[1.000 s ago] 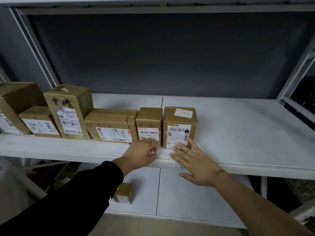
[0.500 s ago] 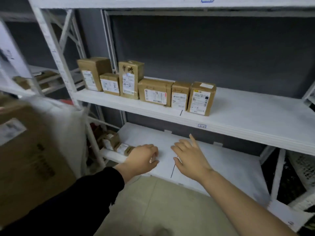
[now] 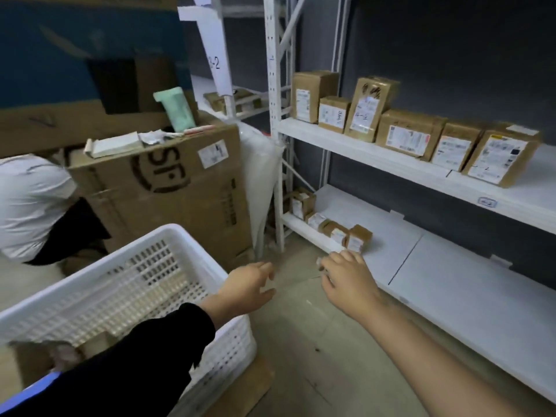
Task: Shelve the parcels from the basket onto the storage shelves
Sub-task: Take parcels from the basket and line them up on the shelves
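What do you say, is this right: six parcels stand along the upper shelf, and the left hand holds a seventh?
Not quite. The head view shows six parcels along the upper shelf, but the left hand holds nothing; its fingers are relaxed and empty.

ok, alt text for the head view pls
The left hand and right hand, both empty, hover between a white basket and white shelves. Six brown parcels line the upper shelf; smaller ones sit on the lower shelf.
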